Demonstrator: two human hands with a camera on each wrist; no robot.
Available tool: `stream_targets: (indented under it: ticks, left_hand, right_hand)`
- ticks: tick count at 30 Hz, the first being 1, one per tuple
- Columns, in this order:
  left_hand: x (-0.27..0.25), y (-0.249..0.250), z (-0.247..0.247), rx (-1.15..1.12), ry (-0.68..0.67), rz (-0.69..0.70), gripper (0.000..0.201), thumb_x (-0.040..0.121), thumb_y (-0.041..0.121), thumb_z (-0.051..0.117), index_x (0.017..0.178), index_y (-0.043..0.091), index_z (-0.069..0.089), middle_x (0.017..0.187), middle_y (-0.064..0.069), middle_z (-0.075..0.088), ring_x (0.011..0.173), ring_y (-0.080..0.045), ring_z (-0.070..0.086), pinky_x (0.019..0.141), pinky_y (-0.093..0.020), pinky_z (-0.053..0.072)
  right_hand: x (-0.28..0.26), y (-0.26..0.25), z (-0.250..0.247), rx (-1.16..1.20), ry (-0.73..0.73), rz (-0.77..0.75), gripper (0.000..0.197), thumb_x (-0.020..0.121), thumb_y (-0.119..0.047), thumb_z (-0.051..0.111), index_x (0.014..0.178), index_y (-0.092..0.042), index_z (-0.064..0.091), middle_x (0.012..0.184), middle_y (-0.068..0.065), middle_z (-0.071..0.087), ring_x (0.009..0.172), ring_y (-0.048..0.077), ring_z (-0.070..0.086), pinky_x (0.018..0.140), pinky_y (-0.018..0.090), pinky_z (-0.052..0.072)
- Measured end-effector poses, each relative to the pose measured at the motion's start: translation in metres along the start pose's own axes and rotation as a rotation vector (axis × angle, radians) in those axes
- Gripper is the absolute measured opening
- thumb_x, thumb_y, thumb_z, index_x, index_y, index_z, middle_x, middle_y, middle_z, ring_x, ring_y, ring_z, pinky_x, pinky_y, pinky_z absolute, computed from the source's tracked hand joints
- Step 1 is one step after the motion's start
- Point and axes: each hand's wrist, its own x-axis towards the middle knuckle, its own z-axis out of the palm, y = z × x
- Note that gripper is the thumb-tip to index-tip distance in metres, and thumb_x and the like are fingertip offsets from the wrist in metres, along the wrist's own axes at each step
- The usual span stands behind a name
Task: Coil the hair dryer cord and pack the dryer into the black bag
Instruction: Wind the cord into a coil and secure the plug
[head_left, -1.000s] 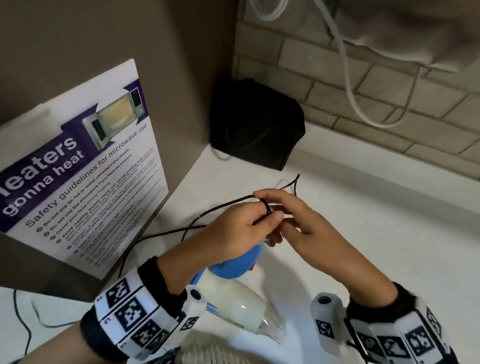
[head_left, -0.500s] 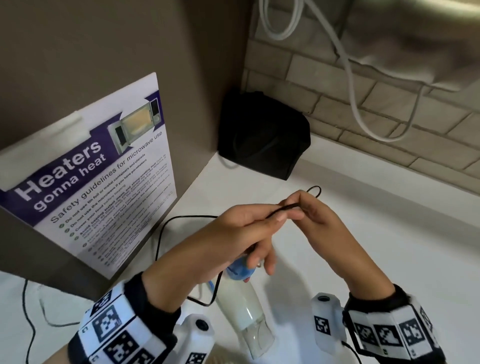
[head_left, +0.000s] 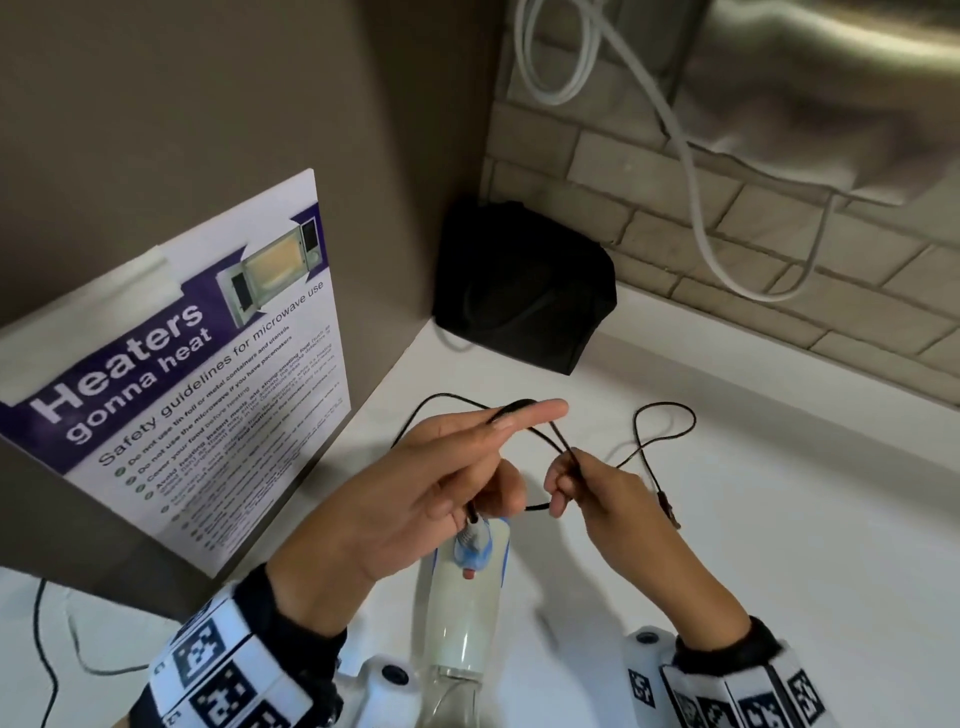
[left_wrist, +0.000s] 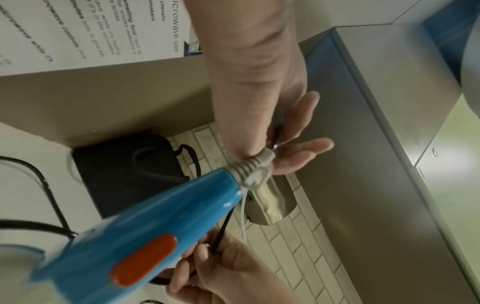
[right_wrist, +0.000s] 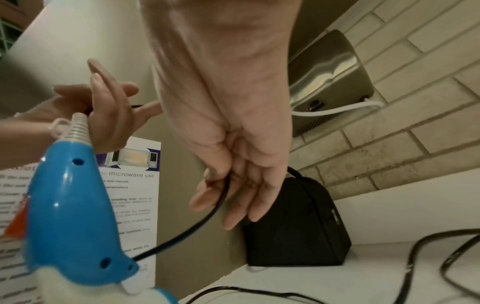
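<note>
The white and blue hair dryer (head_left: 462, 597) hangs upright between my hands, nozzle down over the white counter (head_left: 779, 519). Its black cord (head_left: 667, 431) leaves the ribbed handle end (left_wrist: 255, 164) and loops over my left index finger. My left hand (head_left: 498, 457) pinches the cord just above the handle. My right hand (head_left: 566, 483) pinches two strands of the cord a little to the right, thumb against fingers (right_wrist: 207, 197). A loose loop and the plug (head_left: 670, 509) trail to the right on the counter. The black bag (head_left: 524, 286) stands in the back corner, apart from both hands.
A microwave safety poster (head_left: 208, 374) hangs on the brown side panel at left. A steel wall unit (right_wrist: 330, 78) with a white hose (head_left: 696, 208) is mounted on the brick wall above the bag. A thin dark cable (head_left: 47, 649) lies at far left.
My hands were together on the cord; the right hand has drawn away to the right, pulling a loop off the left index finger. The dryer has swung upright under my left hand.
</note>
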Motion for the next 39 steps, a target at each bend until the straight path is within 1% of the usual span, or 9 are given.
stream_targets:
  ticks: [6,9,11,14,17,21,25,32,39]
  left_hand:
    - [0.004,0.001,-0.002,-0.146,-0.13,-0.047,0.039,0.095,0.024,0.044,0.132,0.033,0.052,0.074,0.0,0.071,0.062,-0.014,0.067,0.048,-0.017,0.047]
    - [0.012,0.004,0.0,-0.283,-0.309,0.003,0.049,0.095,0.018,0.047,0.14,0.034,0.039,0.123,-0.011,0.064,0.107,-0.024,0.064,0.08,-0.027,0.056]
    - [0.02,0.008,-0.001,-0.323,-0.326,0.066,0.048,0.094,0.012,0.047,0.139,0.025,0.044,0.142,-0.016,0.047,0.133,-0.029,0.044,0.11,-0.035,0.038]
    - [0.027,0.016,0.002,-0.303,-0.292,0.147,0.038,0.09,0.009,0.043,0.123,0.016,0.061,0.155,-0.018,0.023,0.146,-0.028,0.016,0.121,-0.04,0.005]
    - [0.031,0.015,0.002,-0.458,-0.339,0.204,0.042,0.085,0.002,0.038,0.11,0.014,0.069,0.159,-0.014,0.011,0.147,-0.029,0.006,0.119,-0.047,-0.005]
    - [0.04,0.009,-0.001,-0.619,-0.355,0.283,0.069,0.083,-0.003,0.024,0.141,0.031,0.04,0.161,-0.005,0.004,0.147,-0.032,0.002,0.116,-0.057,-0.002]
    - [0.044,0.018,-0.011,-0.314,-0.174,0.223,0.062,0.09,0.003,0.026,0.147,0.027,0.028,0.155,-0.004,0.03,0.143,-0.027,0.025,0.117,-0.054,0.012]
    - [0.046,0.038,-0.026,0.087,0.324,0.27,0.06,0.087,0.048,0.041,0.14,0.018,0.041,0.142,0.002,0.05,0.135,-0.012,0.041,0.118,-0.042,0.021]
    - [0.047,0.052,-0.041,0.234,0.249,0.201,0.079,0.077,0.07,0.018,0.137,0.025,0.044,0.134,0.007,0.059,0.128,-0.015,0.051,0.114,-0.055,0.019]
  right_hand:
    - [0.003,0.003,0.008,-0.073,0.15,-0.211,0.065,0.064,0.025,0.033,0.094,-0.028,0.053,0.087,-0.008,0.062,0.087,0.0,0.058,0.077,0.018,0.046]
    - [0.007,-0.007,0.003,-0.029,0.233,-0.319,0.065,0.063,0.024,0.034,0.1,-0.025,0.056,0.091,-0.002,0.063,0.089,-0.002,0.057,0.077,0.01,0.042]
    - [0.01,-0.013,0.002,0.065,0.243,-0.351,0.056,0.07,0.019,0.033,0.095,-0.025,0.054,0.083,-0.001,0.06,0.079,0.0,0.058,0.072,0.009,0.042]
    - [0.014,-0.015,0.002,0.182,0.201,-0.281,0.059,0.078,0.018,0.03,0.11,-0.026,0.054,0.077,-0.001,0.057,0.064,0.013,0.056,0.068,0.015,0.045]
    - [0.018,-0.017,0.004,0.178,0.178,-0.217,0.049,0.088,0.013,0.035,0.109,-0.028,0.053,0.072,-0.002,0.055,0.06,0.014,0.051,0.062,0.018,0.045]
    - [0.028,-0.026,0.021,0.026,-0.036,-0.189,0.033,0.098,-0.012,0.04,0.098,-0.045,0.045,0.067,-0.004,0.055,0.059,0.007,0.053,0.06,0.022,0.044]
    - [0.03,-0.03,0.021,-0.042,0.008,-0.191,0.025,0.098,-0.016,0.041,0.119,-0.028,0.048,0.062,-0.007,0.052,0.059,0.007,0.053,0.06,0.019,0.041]
    - [0.017,-0.029,-0.02,-0.167,0.141,-0.182,0.031,0.094,-0.046,0.036,0.102,-0.029,0.06,0.074,-0.024,0.065,0.063,-0.001,0.056,0.061,0.012,0.041]
    - [-0.008,-0.042,-0.034,-0.231,0.064,-0.304,0.031,0.093,-0.054,0.034,0.101,-0.036,0.059,0.088,-0.021,0.067,0.079,0.0,0.061,0.071,0.024,0.05]
